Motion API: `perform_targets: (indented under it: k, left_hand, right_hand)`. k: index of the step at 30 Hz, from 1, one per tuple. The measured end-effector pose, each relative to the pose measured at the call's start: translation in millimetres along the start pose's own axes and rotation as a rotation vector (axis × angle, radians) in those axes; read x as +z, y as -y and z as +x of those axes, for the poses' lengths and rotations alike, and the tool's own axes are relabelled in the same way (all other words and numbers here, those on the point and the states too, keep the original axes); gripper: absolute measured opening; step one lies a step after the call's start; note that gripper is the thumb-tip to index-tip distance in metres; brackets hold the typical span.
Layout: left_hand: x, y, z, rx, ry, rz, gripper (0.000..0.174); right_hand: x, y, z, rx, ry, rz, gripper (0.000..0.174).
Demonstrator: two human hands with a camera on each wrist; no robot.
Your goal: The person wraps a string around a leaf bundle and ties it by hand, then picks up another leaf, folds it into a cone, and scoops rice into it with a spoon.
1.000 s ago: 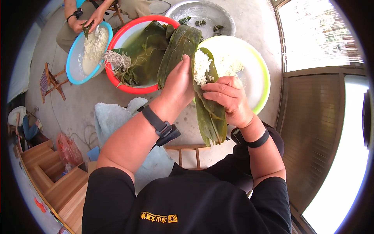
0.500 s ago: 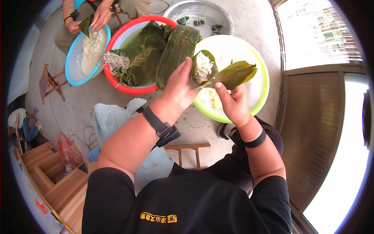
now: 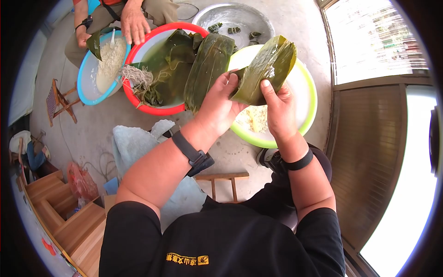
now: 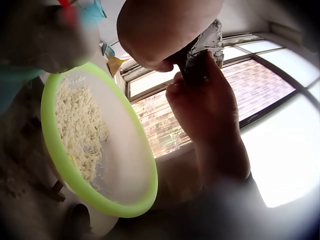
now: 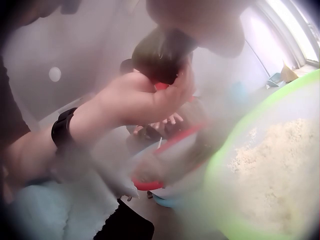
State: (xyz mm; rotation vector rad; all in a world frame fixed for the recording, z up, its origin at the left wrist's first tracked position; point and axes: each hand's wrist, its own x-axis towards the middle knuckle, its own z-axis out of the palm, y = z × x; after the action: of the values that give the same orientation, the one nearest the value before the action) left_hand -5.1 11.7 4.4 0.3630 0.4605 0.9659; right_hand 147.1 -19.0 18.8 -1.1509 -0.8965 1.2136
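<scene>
The left hand (image 3: 219, 102) and right hand (image 3: 280, 110), both curled, are gripping a folded leaf (image 3: 264, 69), presumably securing its fold; the green-rimmed basin (image 3: 310, 104) underneath is likely catching spills.

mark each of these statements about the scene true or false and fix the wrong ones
1. Both the left hand and the right hand hold the folded green leaf. True.
2. The green-rimmed basin is empty. False: it holds white grains.
3. Small dark wrapped bundles lie in the metal basin. True.
4. In the head view, the blue basin is right of the red-rimmed basin. False: it is to the left.
5. A bunch of pale strings lies at the red-rimmed basin's left edge in the head view. True.
</scene>
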Motion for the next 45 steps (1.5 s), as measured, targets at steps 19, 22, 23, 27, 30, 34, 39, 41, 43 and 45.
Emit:
perform_targets:
  k: [19, 22, 23, 27, 30, 34, 39, 41, 43, 45]
  left_hand:
    - [1, 10, 2, -0.039, -0.054, 0.06, 0.044]
    - [2, 12, 2, -0.03, -0.065, 0.071, 0.043]
    - [3, 11, 1, -0.029, -0.067, 0.086, 0.042]
    - [6, 11, 1, -0.034, -0.089, 0.136, 0.042]
    - [9, 10, 2, -0.046, -0.106, 0.169, 0.043]
    - [12, 10, 3, -0.047, -0.116, 0.177, 0.043]
    - [9, 13, 6, -0.022, -0.143, 0.213, 0.04]
    - [10, 13, 5, -0.016, -0.148, 0.219, 0.039]
    - [9, 13, 4, -0.011, -0.151, 0.228, 0.039]
    - [7, 15, 5, 0.002, -0.168, 0.226, 0.038]
  right_hand:
    - [-1, -4, 8, 0.078, -0.038, 0.167, 0.029]
    - [-3, -7, 10, 0.102, -0.03, 0.158, 0.029]
    - [-5, -7, 11, 0.117, -0.02, 0.155, 0.029]
    - [-8, -5, 16, 0.139, -0.017, 0.148, 0.032]
    - [-5, -6, 15, 0.065, -0.108, 0.037, 0.036]
    - [-18, -19, 23, -0.226, -0.131, -0.538, 0.033]
    - [-23, -8, 25, -0.151, -0.042, -0.684, 0.021]
    - [-19, -6, 23, -0.014, -0.01, -0.546, 0.019]
    - [-15, -5, 21, 0.003, 0.005, -0.487, 0.018]
    - [-13, -2, 19, 0.005, 0.013, -0.47, 0.019]
